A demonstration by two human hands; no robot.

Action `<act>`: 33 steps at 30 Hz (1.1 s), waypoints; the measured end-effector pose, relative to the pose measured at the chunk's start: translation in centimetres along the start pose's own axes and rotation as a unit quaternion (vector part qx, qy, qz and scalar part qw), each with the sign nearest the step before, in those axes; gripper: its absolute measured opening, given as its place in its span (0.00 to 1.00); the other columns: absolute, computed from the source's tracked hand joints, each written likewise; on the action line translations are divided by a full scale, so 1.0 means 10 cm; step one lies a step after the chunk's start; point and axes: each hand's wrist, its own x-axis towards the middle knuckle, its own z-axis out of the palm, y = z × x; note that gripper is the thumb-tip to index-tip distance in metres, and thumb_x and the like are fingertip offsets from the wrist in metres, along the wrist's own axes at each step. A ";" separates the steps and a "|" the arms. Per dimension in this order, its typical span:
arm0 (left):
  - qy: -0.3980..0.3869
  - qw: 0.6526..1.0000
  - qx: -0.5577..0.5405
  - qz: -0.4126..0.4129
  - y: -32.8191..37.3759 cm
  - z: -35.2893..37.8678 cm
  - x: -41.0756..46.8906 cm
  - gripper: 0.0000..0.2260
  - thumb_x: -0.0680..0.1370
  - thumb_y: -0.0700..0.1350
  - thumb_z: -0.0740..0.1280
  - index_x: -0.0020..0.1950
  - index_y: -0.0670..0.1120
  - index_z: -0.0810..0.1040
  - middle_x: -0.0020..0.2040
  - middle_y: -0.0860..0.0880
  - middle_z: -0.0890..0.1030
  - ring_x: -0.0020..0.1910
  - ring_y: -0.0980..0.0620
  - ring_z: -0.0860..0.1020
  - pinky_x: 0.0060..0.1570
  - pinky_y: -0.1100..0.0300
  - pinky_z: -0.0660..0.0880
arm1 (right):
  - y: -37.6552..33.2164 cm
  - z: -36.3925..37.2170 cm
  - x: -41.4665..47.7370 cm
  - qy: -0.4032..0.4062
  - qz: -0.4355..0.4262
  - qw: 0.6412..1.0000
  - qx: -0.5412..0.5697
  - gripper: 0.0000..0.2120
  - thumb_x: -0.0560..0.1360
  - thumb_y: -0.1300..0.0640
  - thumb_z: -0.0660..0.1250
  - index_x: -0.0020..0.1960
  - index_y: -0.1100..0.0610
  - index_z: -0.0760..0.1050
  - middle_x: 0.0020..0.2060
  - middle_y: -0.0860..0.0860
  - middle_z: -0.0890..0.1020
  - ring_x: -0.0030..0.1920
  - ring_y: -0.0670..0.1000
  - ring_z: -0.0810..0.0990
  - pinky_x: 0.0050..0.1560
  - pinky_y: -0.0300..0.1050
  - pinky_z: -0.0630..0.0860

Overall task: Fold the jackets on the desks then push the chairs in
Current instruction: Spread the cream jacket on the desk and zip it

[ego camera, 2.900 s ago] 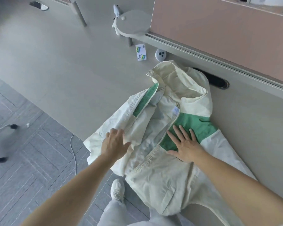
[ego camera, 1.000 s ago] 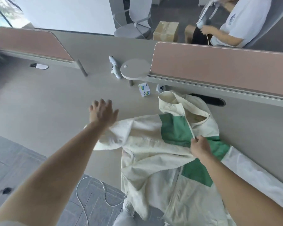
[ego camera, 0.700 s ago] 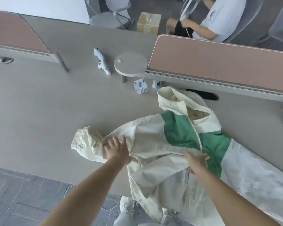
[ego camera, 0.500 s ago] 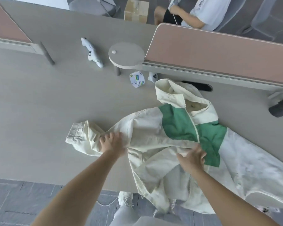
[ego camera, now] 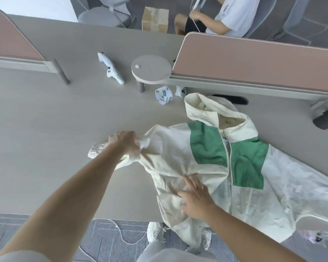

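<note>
Head view: the cream-and-green jacket (ego camera: 225,161) lies front-up on the bench (ego camera: 55,129), hem spilling over the near edge, and the left hand (ego camera: 124,143) is curled round its bunched sleeve (ego camera: 97,150). The right hand (ego camera: 195,199) lies spread, fingers straight, pressing the lower front panel near the zip. Beyond the bench, a cardboard box (ego camera: 155,19) sits closed.

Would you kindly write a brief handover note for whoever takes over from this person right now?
Left hand: grips the bunched sleeve of the jacket.
Right hand: open, fingers flat on the jacket's lower front.
Jacket: front up on the desk, hood toward the divider, hem hanging over the near edge.
Done: jacket spread out; no fold finished.
Left: fold in sleeves, fold the body, then push in the chairs.
</note>
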 end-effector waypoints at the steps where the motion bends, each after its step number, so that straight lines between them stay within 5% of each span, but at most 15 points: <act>1: 0.010 1.000 0.024 -0.017 -0.08 0.16 0.00 0.32 0.65 0.66 0.68 0.65 0.54 0.72 0.65 0.47 0.76 0.67 0.42 0.71 0.63 0.49 0.70 | 0.02 0.00 0.00 0.000 -0.001 1.000 -0.016 0.15 0.78 0.55 0.62 0.64 0.49 0.75 0.80 0.54 0.48 0.79 0.61 0.47 0.74 0.63 0.60; 3: -0.048 0.998 0.022 -0.046 -0.22 0.47 -0.03 0.53 0.56 0.77 0.66 0.76 0.53 0.60 0.77 0.45 0.63 0.78 0.39 0.55 0.72 0.38 0.55 | 0.10 -0.05 -0.03 -0.017 -0.010 0.997 -0.069 0.15 0.77 0.62 0.61 0.62 0.55 0.78 0.78 0.56 0.57 0.77 0.61 0.55 0.69 0.58 0.67; 6: -0.131 0.986 0.081 -0.059 -0.38 0.78 -0.09 0.63 0.58 0.66 0.78 0.80 0.51 0.42 0.80 0.43 0.51 0.78 0.35 0.44 0.71 0.31 0.46 | 0.28 -0.08 -0.15 -0.055 0.019 0.988 -0.143 0.16 0.78 0.64 0.61 0.63 0.60 0.78 0.66 0.56 0.72 0.67 0.60 0.69 0.62 0.54 0.71; 10: -0.036 0.991 0.121 -0.049 -0.33 0.91 -0.16 0.37 0.72 0.46 0.70 0.77 0.52 0.57 0.72 0.45 0.64 0.72 0.39 0.62 0.71 0.40 0.61 | 0.45 -0.05 -0.33 -0.111 0.096 0.970 -0.196 0.19 0.80 0.61 0.58 0.69 0.57 0.74 0.71 0.54 0.67 0.67 0.59 0.66 0.63 0.56 0.65; 15: 0.039 0.996 0.083 -0.010 -0.12 0.86 -0.23 0.20 0.75 0.41 0.63 0.66 0.52 0.71 0.63 0.47 0.76 0.68 0.45 0.70 0.72 0.41 0.56 | 0.35 -0.12 -0.34 -0.081 0.095 0.982 -0.142 0.13 0.78 0.57 0.58 0.59 0.53 0.79 0.65 0.54 0.73 0.67 0.58 0.67 0.69 0.59 0.60; 18: 0.013 0.997 -0.050 -0.056 0.03 0.66 -0.25 0.17 0.76 0.47 0.62 0.64 0.47 0.72 0.60 0.43 0.78 0.63 0.41 0.75 0.67 0.46 0.65 | 0.26 -0.07 -0.30 -0.067 0.094 0.993 0.004 0.20 0.78 0.41 0.55 0.63 0.50 0.74 0.64 0.51 0.74 0.67 0.58 0.70 0.64 0.57 0.66; 20: -0.043 0.967 -0.242 -0.065 0.10 0.39 -0.32 0.14 0.73 0.49 0.64 0.54 0.43 0.80 0.53 0.40 0.82 0.52 0.41 0.81 0.55 0.50 0.75 | 0.24 0.03 -0.31 -0.103 0.090 0.991 0.009 0.27 0.74 0.35 0.60 0.67 0.49 0.69 0.64 0.51 0.73 0.67 0.57 0.71 0.63 0.56 0.67; 22: -0.139 0.883 -0.446 -0.047 0.07 0.12 -0.36 0.13 0.74 0.46 0.64 0.35 0.43 0.85 0.39 0.41 0.83 0.35 0.45 0.82 0.41 0.54 0.79 | 0.25 0.15 -0.36 -0.117 0.095 0.988 -0.029 0.34 0.71 0.37 0.66 0.72 0.49 0.63 0.66 0.52 0.69 0.67 0.58 0.70 0.64 0.56 0.67; 24: -0.239 0.792 -0.560 -0.042 -0.05 -0.15 -0.41 0.19 0.79 0.45 0.60 0.33 0.44 0.85 0.32 0.44 0.80 0.29 0.46 0.79 0.32 0.59 0.78 | 0.30 0.23 -0.42 -0.125 0.107 0.985 -0.060 0.42 0.68 0.37 0.71 0.74 0.49 0.57 0.68 0.54 0.65 0.68 0.58 0.68 0.65 0.56 0.67; 26: -0.238 0.768 -0.594 -0.027 -0.24 -0.34 -0.37 0.16 0.79 0.48 0.62 0.36 0.44 0.82 0.31 0.45 0.77 0.31 0.45 0.75 0.31 0.61 0.75 | 0.37 0.28 -0.48 -0.128 0.113 0.982 -0.082 0.46 0.67 0.38 0.75 0.75 0.49 0.54 0.70 0.54 0.64 0.68 0.58 0.67 0.65 0.56 0.68; 31: -0.091 0.792 -0.569 -0.202 -0.71 -0.26 -0.12 0.20 0.79 0.61 0.61 0.53 0.43 0.73 0.48 0.40 0.79 0.46 0.43 0.78 0.48 0.51 0.75 | 0.51 0.30 -0.47 -0.113 0.127 0.982 -0.079 0.42 0.70 0.44 0.73 0.77 0.48 0.55 0.69 0.52 0.66 0.67 0.57 0.68 0.63 0.54 0.69; 33: 0.006 0.851 -0.477 -0.218 -0.72 -0.16 -0.07 0.20 0.78 0.61 0.61 0.57 0.44 0.72 0.52 0.42 0.79 0.45 0.44 0.77 0.49 0.52 0.74 | 0.52 0.30 -0.45 -0.104 0.127 0.983 -0.083 0.37 0.72 0.45 0.71 0.76 0.48 0.57 0.68 0.52 0.67 0.66 0.57 0.70 0.61 0.54 0.68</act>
